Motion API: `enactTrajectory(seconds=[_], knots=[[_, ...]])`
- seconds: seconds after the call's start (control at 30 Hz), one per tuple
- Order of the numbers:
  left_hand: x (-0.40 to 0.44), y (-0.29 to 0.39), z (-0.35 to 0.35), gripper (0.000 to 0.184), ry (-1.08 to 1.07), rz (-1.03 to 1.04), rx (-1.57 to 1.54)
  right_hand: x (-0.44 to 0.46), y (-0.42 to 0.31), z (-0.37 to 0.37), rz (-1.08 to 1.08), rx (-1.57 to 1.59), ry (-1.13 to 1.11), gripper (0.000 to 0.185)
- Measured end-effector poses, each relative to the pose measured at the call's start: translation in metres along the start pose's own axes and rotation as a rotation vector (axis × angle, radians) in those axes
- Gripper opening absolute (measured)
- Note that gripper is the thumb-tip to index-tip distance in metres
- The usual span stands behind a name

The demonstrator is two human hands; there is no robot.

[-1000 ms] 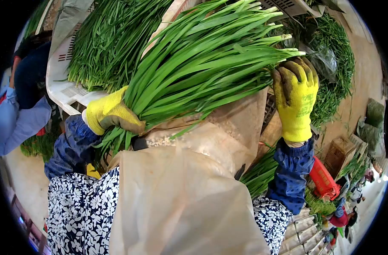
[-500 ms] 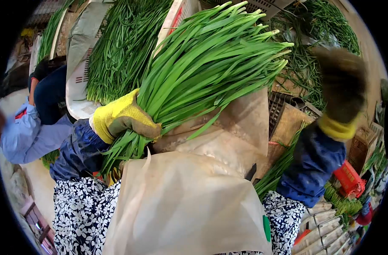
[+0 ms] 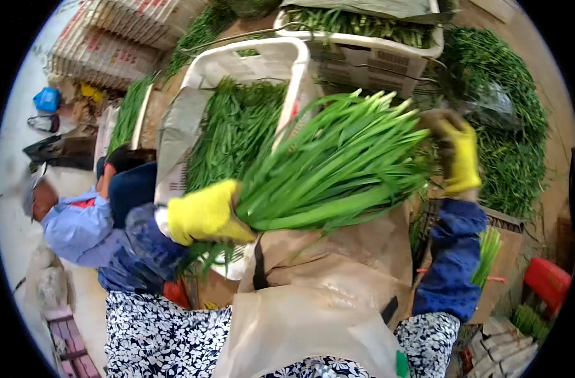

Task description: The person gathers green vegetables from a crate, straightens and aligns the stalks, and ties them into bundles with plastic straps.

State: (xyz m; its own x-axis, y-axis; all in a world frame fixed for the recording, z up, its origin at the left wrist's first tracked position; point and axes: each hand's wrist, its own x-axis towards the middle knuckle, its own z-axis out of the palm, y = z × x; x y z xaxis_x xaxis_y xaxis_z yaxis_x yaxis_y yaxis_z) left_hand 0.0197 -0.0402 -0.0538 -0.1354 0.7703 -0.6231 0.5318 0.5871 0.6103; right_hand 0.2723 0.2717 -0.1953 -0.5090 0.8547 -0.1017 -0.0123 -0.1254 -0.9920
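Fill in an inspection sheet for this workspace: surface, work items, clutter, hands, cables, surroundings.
Surface: tan covering in front of the wearer, creased.
Work items: bundle of long green leaves, pale ends toward the right; more greens in a white crate.
Clutter: heap of loose greens at right, with clear plastic on it.
Hands: left hand gloved, closed around the bundle's leafy end; right hand gloved, at the pale ends, blurred, contact unclear.
Cables: thin cord-like strand behind the crate; its nature cannot be told.
Surroundings: person in a blue shirt at left; stacked crates beyond.
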Motion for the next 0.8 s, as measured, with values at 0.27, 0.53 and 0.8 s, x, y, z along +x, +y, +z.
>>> enactTrajectory(seconds=[0.27, 0.53, 0.8], knots=[[-0.023, 0.047, -0.008, 0.062, 0.456, 0.291, 0.863, 0.016, 0.02, -0.045, -0.251, 0.002, 0.26, 0.022], [-0.021, -0.013, 0.043, 0.086, 0.32, 0.214, 1.171, -0.032, 0.0, -0.071, -0.04, -0.221, 0.34, 0.03], [-0.023, -0.029, 0.06, 0.084, 0.267, 0.281, 1.129, -0.069, -0.068, 0.015, -0.472, -0.881, -0.247, 0.049]])
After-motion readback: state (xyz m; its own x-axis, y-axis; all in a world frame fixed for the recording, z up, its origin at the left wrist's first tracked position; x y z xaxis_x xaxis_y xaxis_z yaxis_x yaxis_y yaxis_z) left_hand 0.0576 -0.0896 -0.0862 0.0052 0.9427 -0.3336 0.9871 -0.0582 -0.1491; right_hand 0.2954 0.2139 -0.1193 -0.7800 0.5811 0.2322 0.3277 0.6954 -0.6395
